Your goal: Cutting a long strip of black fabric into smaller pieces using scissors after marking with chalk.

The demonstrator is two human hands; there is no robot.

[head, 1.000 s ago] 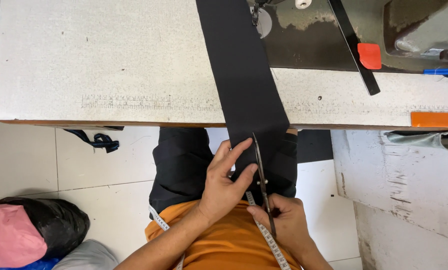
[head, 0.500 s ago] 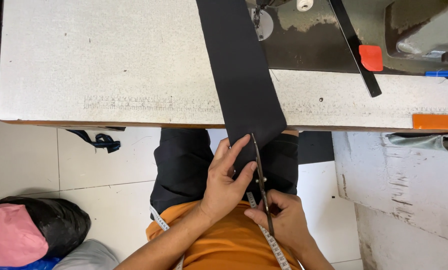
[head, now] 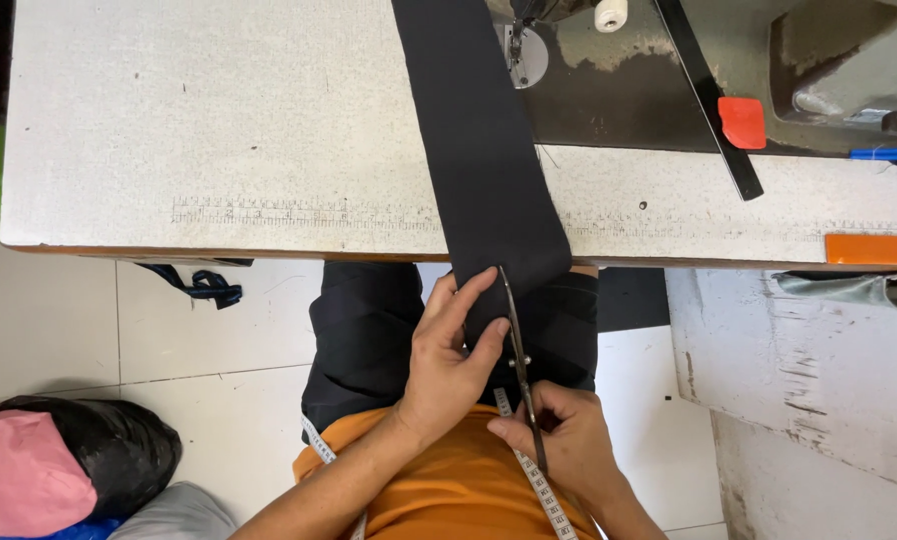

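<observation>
Gripping the dark metal scissors (head: 521, 375), my right hand (head: 559, 450) has blades open on the long black fabric strip (head: 489, 170) hanging off the tabletop (head: 219, 130). My left hand (head: 449, 365) pinches the strip's end just beside the blades; slack here could skew the cut.

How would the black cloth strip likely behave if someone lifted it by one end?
The black cloth strip probably flops: it bends over the table edge and hangs down. It seems light, since the left hand steadies it with a few fingers.
</observation>
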